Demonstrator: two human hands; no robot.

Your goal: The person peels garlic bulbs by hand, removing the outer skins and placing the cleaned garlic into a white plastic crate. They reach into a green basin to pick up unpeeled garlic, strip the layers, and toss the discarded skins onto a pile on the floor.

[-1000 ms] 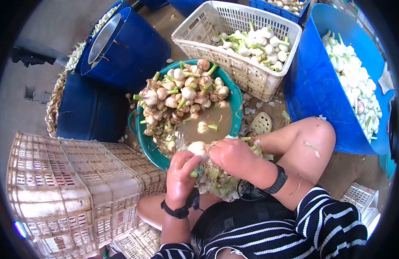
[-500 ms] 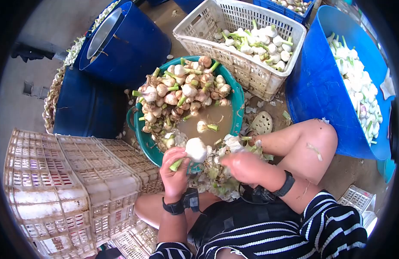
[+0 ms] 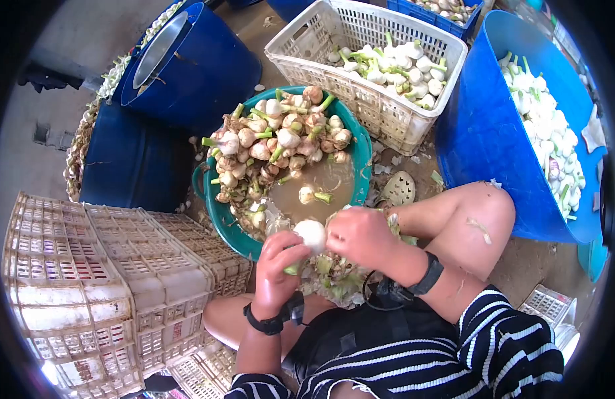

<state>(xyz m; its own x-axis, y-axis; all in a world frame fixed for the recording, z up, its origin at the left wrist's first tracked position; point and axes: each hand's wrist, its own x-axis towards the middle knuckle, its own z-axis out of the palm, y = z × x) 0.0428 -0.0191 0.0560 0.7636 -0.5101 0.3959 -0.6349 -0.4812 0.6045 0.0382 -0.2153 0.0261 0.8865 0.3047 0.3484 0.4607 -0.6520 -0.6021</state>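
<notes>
My left hand (image 3: 281,266) is wrapped round a white garlic bulb (image 3: 310,235), its short green stem showing under the fingers. Against the bulb's right side are the curled fingers of my right hand (image 3: 362,236); what they pinch, if anything, is hidden. Just beyond both hands stands a green tub (image 3: 362,147) of murky water, heaped with brownish, unpeeled garlic bulbs (image 3: 289,138). One loose bulb (image 3: 307,195) lies apart in the water. Below my hands is a pile of garlic skins (image 3: 340,279).
A white crate (image 3: 360,100) of cleaned garlic stands behind the tub. At the right a large blue tub (image 3: 463,146) holds more white bulbs. Blue barrels (image 3: 221,66) stand at upper left, stacked dirty crates (image 3: 108,266) at lower left. My bent knee (image 3: 490,206) is right of my hands.
My right hand has moved up and left to touch the bulb. My left hand has shifted slightly right with the bulb, which has turned a little.
</notes>
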